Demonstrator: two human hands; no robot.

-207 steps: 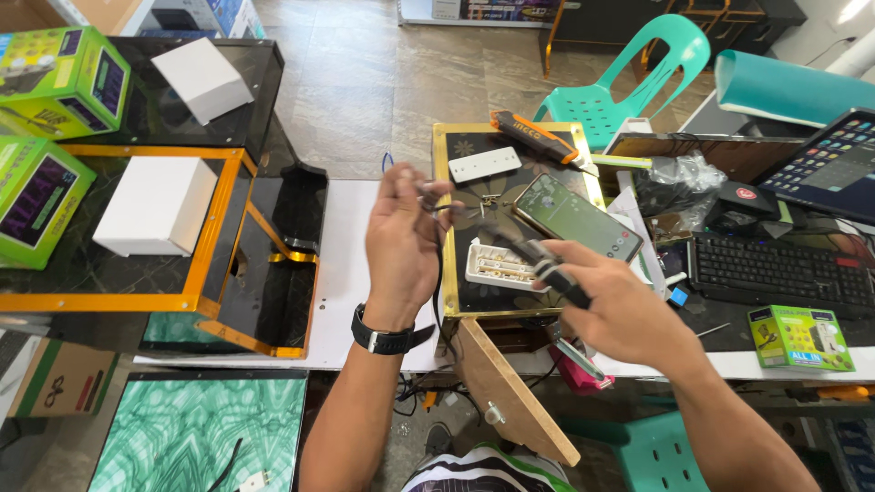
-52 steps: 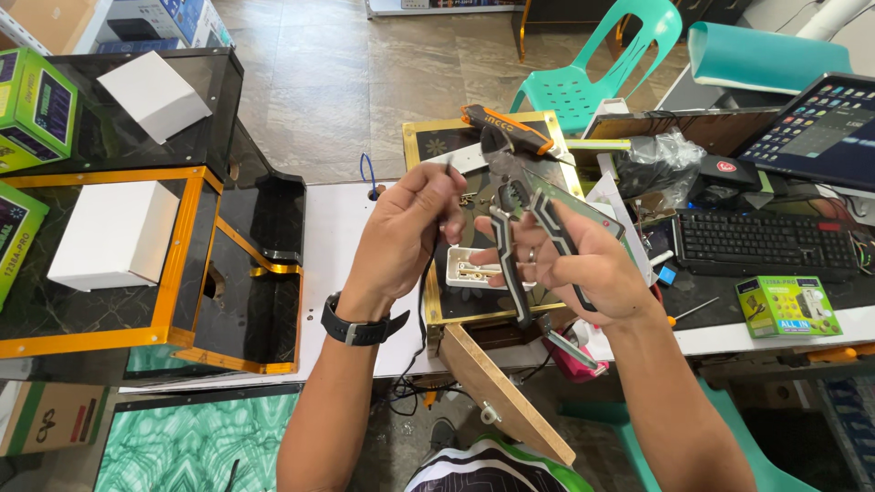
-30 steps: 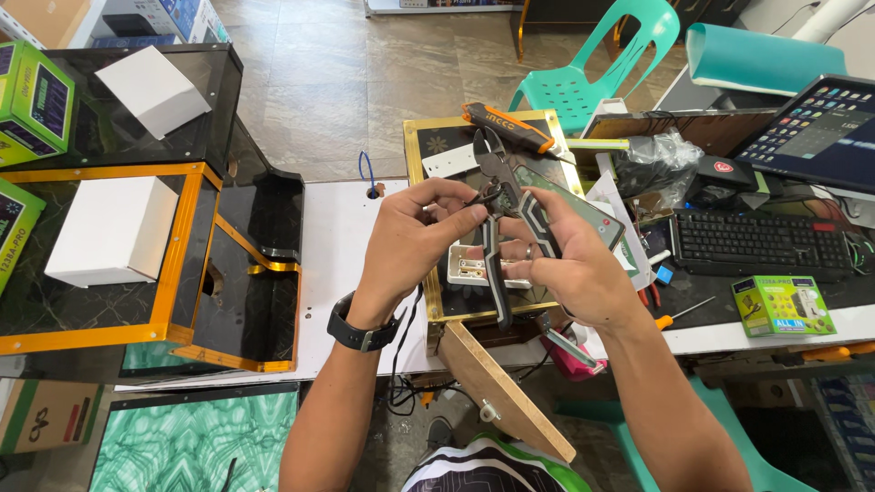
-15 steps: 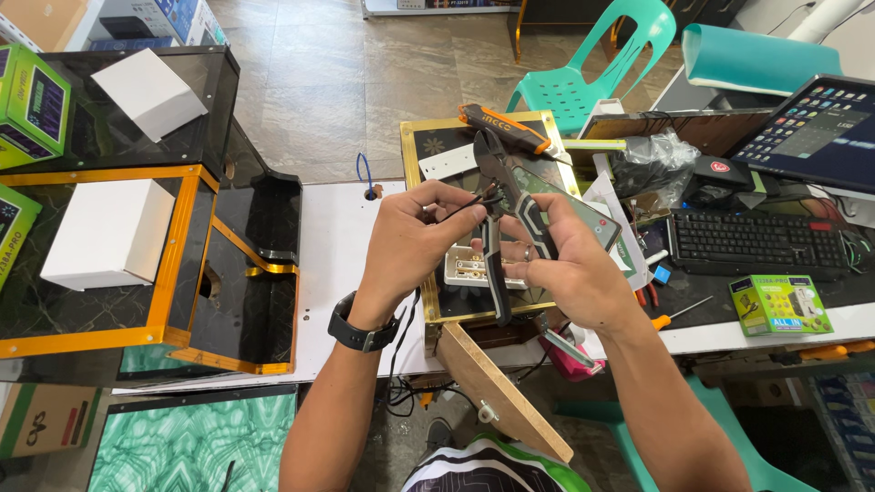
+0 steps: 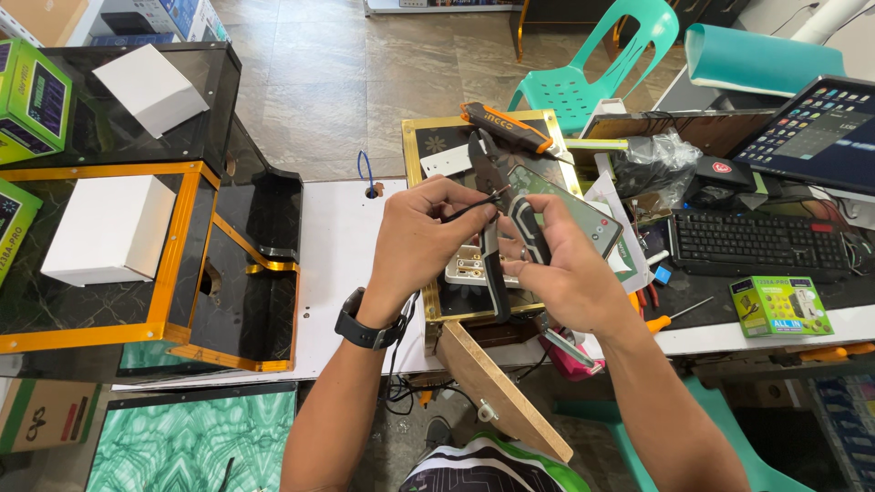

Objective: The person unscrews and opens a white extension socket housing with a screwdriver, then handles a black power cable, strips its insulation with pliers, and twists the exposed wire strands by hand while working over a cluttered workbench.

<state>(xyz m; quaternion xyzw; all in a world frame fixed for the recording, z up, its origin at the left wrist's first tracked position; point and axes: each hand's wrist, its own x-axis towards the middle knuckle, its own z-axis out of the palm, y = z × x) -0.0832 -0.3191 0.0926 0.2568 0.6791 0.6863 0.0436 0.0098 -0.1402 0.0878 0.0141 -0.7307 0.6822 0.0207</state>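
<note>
Our left hand pinches a thin wire, its long axis running right toward the plier nose. Our right hand grip is clamped on the plier handles, just beside the left.

Green box right by keyboard; lit screen behind.

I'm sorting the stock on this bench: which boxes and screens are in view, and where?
Green box: right, in front of the keyboard; small, green, lying flat.
Green cartons: far left on the dark glass case; green with dark panels.
White boxes: left, on the case; plain white, one tilted.
Screen: upper right; lit, dark with rows of coloured icons.
Brown carton: bottom left, on the floor.
</note>
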